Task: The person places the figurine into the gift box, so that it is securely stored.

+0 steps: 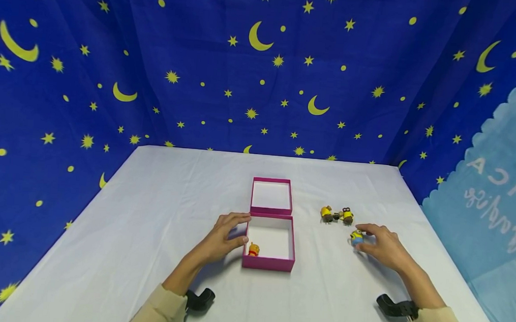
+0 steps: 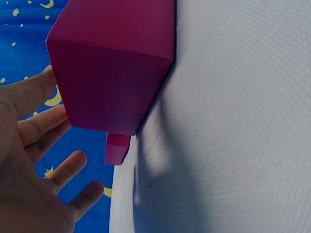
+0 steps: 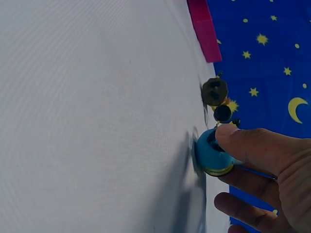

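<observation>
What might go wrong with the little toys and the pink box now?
The blue-and-yellow toy might slip, because the right hand is only pinching it. The other yellow toys are close by, so that hand could bump them. And the left hand is touching the edge of the pink box, so a push might slide it and jostle the orange figure in its corner.

Soft shadows fall on the bright tablecloth (image 1: 320, 298).

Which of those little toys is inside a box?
The orange toy, at the near left corner of the nearer pink box; the other toys are all outside it.
</observation>
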